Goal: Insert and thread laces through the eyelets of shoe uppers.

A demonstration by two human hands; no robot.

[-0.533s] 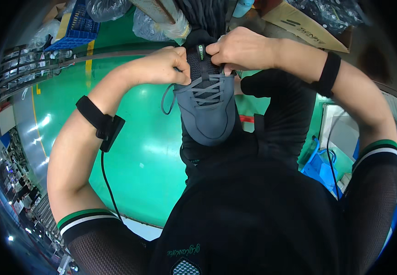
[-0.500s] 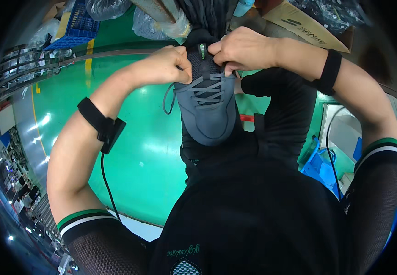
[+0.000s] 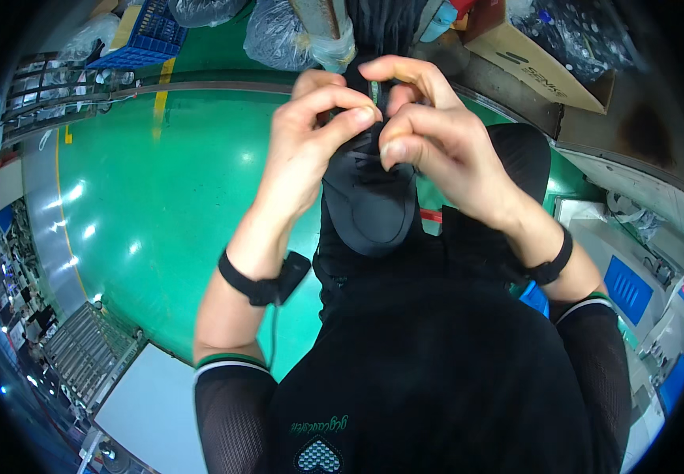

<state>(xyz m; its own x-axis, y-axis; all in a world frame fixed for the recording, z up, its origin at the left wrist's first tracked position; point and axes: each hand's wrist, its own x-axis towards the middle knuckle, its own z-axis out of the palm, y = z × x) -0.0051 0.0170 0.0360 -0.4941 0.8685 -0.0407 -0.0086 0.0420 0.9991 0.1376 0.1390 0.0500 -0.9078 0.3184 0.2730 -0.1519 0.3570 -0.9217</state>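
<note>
- Shoe [image 3: 367,207], dark grey with a rounded toe, is held up in front of the person's chest, above the green floor [image 3: 160,213].
- Its long axis is seen to run up and down the picture: the toe is pointed down toward the black shirt [image 3: 429,379], the lace end is turned up and away.
- Left hand [image 3: 310,142] is closed in a pinch at the top of the shoe, thumb against forefinger; what is pinched is too small to tell.
- Right hand [image 3: 429,134] is curled on the same spot, fingertips bent in and touching the shoe's upper part.
- Open floor is noted to the left; a cardboard box [image 3: 539,59] and plastic bags [image 3: 295,35] are crowded along the upper edge.
- Compared with half a second ago, the hands and shoe are seen nearer the camera, and the laces are now covered by the fingers.
</note>
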